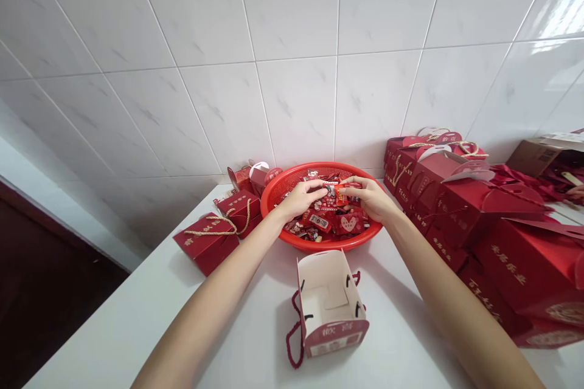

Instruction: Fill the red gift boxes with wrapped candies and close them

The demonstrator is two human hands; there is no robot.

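Observation:
A round red plastic basket (365,237) stands before me, filled with wrapped candies (319,220) in mostly red wrappers. Over its middle, my left hand (298,199) pinches a small wrapped candy (329,191) between thumb and fingers. Close beside it, my right hand (373,197) is closed on an orange-red wrapped candy (340,196). Nearer to me, between my forearms, sits an open gift box (336,334) with a pale inside and dark red cord handles. Its inside shows no candies.
Closed red gift boxes (483,206) are stacked on the right. More red gift boxes (207,243) with rope handles stand left of the basket. A brown cardboard box (531,158) is at the far right, with part of another person's hand (575,192) near it. A tiled wall (296,103) rises behind the white table (137,316).

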